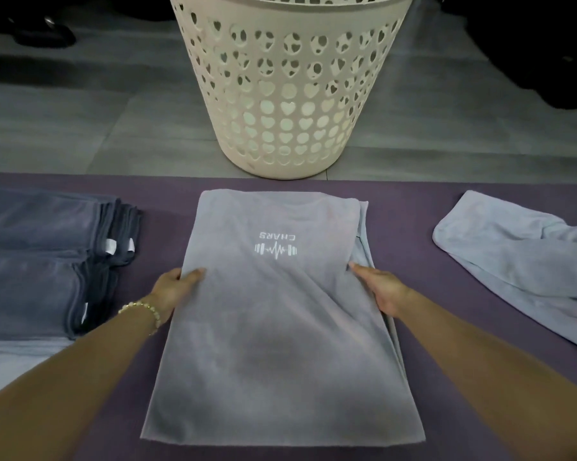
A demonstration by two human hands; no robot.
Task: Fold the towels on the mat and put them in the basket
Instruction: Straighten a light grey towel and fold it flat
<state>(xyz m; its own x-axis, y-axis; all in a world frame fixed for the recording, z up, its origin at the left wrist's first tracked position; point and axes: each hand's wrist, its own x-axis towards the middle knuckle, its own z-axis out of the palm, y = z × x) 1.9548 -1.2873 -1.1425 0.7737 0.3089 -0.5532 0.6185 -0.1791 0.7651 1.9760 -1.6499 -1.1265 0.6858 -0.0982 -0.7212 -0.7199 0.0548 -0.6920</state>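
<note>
Light grey towel (280, 327): plush, folded to long rectangle, flat at centre of purple mat (167, 227), white stitched logo up. Left hand (175, 289) pinches left edge, thumb on top; right hand (385, 291) pinches right edge likewise. Basket (280, 169): cream plastic, heart-shaped holes, just beyond mat. Dark grey towels (47, 254) stacked at left; pale towel (520, 261) crumpled at right.

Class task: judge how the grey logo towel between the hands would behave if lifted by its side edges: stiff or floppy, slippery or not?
Probably floppy: the grey towel lies flat on the mat with soft creases. Lifted by the left hand and right hand at its sides, its middle would likely sag. Its plush surface probably resists slipping.
</note>
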